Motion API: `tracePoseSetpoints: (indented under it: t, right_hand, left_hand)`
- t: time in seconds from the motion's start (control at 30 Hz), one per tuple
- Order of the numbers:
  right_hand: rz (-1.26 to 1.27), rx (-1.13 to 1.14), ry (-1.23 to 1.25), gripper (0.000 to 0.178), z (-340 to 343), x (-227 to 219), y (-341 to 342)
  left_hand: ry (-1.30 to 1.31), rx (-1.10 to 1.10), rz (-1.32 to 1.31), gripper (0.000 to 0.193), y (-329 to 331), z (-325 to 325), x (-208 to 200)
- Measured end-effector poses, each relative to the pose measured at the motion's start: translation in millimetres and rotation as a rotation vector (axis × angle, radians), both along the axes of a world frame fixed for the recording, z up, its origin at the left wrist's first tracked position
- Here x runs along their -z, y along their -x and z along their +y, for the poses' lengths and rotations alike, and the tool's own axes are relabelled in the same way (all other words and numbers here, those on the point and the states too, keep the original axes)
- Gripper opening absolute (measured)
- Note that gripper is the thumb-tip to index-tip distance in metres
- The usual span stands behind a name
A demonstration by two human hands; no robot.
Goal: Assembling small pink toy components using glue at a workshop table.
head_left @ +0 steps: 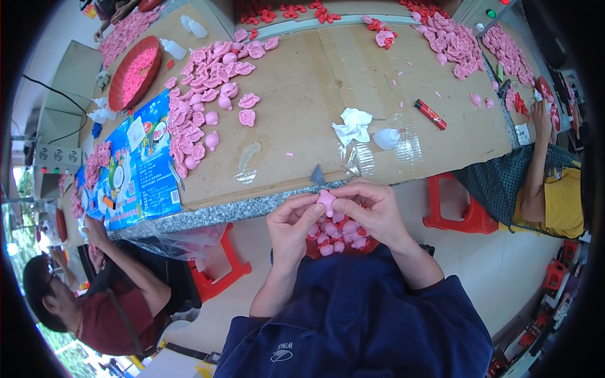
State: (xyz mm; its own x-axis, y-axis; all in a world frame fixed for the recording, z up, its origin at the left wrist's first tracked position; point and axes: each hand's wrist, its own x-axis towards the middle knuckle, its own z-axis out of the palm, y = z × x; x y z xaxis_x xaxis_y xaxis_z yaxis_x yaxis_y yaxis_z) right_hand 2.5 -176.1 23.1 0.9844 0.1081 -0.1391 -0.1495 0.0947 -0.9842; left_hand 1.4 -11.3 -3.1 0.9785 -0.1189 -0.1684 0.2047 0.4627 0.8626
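Between the fingertips of my left hand [295, 220] and my right hand [373, 211], a small pink moulded plastic piece [327, 200] with a knobbed top is pinched. Both hands are closed on it, just off the table's front edge. Below them, over my lap, a red container [313, 251] holds several more pink and red pieces [340, 234], partly hidden by my hands. A small grey pointed piece [317, 175] lies at the table edge just beyond my fingers.
The cardboard-covered table [296, 94] carries heaps of pink parts [208, 82] at left and more [450, 41] at right. Nearer lie a crumpled tissue [353, 126], a white squeeze bottle [386, 138] and a red marker-like tube [430, 114]. People [107, 309] work on both sides, beside red stools [460, 211].
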Motion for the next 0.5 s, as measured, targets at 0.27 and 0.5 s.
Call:
tracePoseSetpoints:
  t: [0.27,0.5]
  right_hand:
    - [-0.020,0.046,0.032,0.013,3,1,3]
    - [0.070,-0.061,0.052,0.013,-17,-14,3]
  left_hand:
    - [-0.037,-0.011,-0.003,0.017,1,0,-1]
    - [-0.297,0.090,-0.057,0.017,9,3,1]
